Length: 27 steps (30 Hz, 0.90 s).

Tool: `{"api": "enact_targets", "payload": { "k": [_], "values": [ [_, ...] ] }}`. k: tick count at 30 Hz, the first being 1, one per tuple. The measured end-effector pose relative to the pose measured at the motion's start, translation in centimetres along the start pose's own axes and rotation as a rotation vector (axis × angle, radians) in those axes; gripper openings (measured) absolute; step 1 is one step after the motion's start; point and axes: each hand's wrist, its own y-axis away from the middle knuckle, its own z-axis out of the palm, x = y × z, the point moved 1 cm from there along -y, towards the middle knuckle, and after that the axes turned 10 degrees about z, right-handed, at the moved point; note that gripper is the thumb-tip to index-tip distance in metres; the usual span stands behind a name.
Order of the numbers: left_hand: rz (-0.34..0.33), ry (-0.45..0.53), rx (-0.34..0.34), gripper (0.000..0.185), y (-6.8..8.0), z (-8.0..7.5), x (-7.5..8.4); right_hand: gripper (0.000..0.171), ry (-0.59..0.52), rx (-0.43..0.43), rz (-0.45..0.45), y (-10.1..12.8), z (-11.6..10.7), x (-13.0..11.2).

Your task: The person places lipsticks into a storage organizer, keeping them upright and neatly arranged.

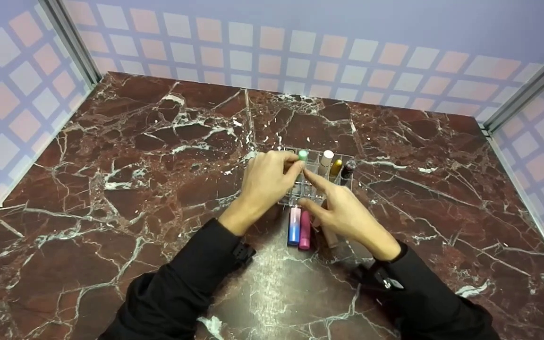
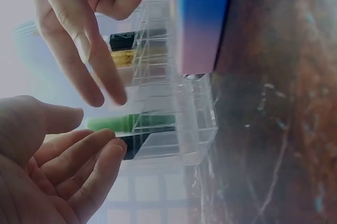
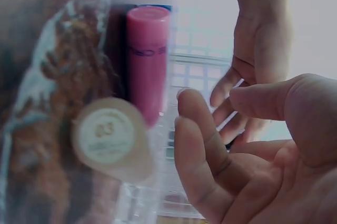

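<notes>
Your left hand (image 1: 265, 182) pinches the green-capped tube (image 1: 303, 156) standing in the far-left cell of the clear organizer (image 1: 300, 191). Your right hand (image 1: 345, 215) is spread, index finger on the grid. Tilting the tube risks jamming it or dragging the light organizer.

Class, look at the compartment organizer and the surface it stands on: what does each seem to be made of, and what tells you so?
Organizer: probably clear glossy plastic or acrylic; the tubes inside show through its walls. Table: looks like polished dark red marble with white veins and soft reflections, though it could be a printed laminate.
</notes>
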Motion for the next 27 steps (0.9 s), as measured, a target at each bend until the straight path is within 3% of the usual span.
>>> {"api": "enact_targets", "payload": {
  "k": [5,13,20,27],
  "values": [
    [-0.01,-0.018,-0.006,0.017,0.0,-0.6,0.2,0.047,0.013,0.047,-0.003,0.3,-0.9,-0.5],
    [-0.06,-0.057,-0.07,0.022,0.1,-1.3,0.4,0.028,0.114,-0.031,0.027,1.2,-1.5,-1.6],
    [-0.167,-0.145,-0.307,0.057,0.3,-1.8,0.9,0.026,0.209,-0.102,-0.03,1.8,-1.0,-2.1],
    [-0.239,-0.202,-0.486,0.058,0.4,-1.4,1.1,0.032,0.277,-0.138,-0.041,2.1,-0.1,-1.7]
  ]
}}
